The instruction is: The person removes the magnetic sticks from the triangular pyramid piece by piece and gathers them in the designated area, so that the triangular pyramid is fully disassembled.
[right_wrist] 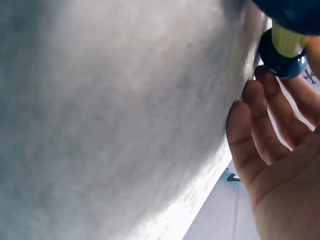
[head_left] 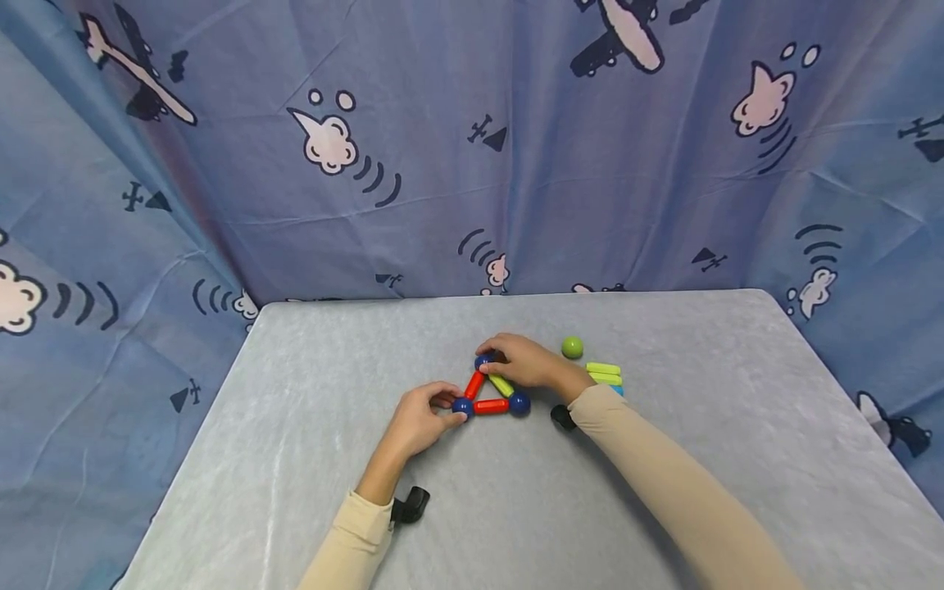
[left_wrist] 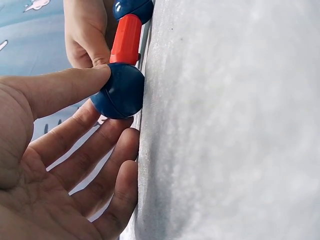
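On the table lies a triangle of three dark blue balls joined by two red rods and a yellow-green rod [head_left: 501, 386]. My left hand [head_left: 422, 419] pinches the left blue ball [head_left: 463, 407] between thumb and fingers; in the left wrist view the thumb presses that ball [left_wrist: 120, 92], with a red rod [left_wrist: 126, 39] beside it. My right hand [head_left: 519, 360] holds the top blue ball [head_left: 483, 363], its fingers curved around the far side. The right blue ball [head_left: 519, 403] is untouched, joined to the lower red rod [head_left: 491, 406].
A green ball [head_left: 572, 347] stands behind my right wrist. Yellow-green rods [head_left: 603, 369] and a blue piece [head_left: 617, 390] lie by the right forearm. The grey table [head_left: 332, 344] ends at a patterned blue curtain [head_left: 413, 238].
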`<state>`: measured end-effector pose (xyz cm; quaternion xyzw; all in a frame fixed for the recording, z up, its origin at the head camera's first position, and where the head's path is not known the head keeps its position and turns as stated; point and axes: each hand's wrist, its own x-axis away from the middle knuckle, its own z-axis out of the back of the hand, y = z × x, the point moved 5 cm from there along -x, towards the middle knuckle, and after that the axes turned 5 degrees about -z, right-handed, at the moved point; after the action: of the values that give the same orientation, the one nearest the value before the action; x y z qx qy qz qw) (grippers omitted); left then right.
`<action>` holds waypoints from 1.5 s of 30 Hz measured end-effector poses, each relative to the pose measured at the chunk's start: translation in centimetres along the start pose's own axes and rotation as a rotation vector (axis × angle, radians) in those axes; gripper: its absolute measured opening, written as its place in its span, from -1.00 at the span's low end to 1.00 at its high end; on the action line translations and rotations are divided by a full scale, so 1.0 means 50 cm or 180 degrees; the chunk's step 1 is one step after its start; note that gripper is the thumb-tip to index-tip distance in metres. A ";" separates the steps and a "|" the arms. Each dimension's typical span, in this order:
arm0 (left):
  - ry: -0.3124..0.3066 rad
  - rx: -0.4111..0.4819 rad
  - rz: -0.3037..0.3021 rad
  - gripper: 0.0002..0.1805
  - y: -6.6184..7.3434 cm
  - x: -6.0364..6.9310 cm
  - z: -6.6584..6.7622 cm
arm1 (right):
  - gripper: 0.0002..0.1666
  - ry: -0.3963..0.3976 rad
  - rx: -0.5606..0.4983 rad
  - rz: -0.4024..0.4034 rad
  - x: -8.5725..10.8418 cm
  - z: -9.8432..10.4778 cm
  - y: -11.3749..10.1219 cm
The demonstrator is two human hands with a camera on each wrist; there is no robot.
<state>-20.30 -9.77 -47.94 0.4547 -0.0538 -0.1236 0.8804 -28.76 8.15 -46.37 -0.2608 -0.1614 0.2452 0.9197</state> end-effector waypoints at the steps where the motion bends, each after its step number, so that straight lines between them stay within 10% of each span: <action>1: 0.0004 -0.0002 0.0001 -0.71 -0.001 0.000 0.000 | -0.54 -0.0007 -0.0009 -0.0016 0.001 0.000 0.001; 45: 0.0058 0.0036 -0.0041 -0.72 0.001 0.000 0.003 | -0.57 0.0256 -0.0092 -0.0223 -0.009 -0.011 0.012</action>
<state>-20.29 -9.86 -47.83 0.4611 -0.0436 -0.1248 0.8774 -29.11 8.16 -47.26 -0.2779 -0.1369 0.1998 0.9296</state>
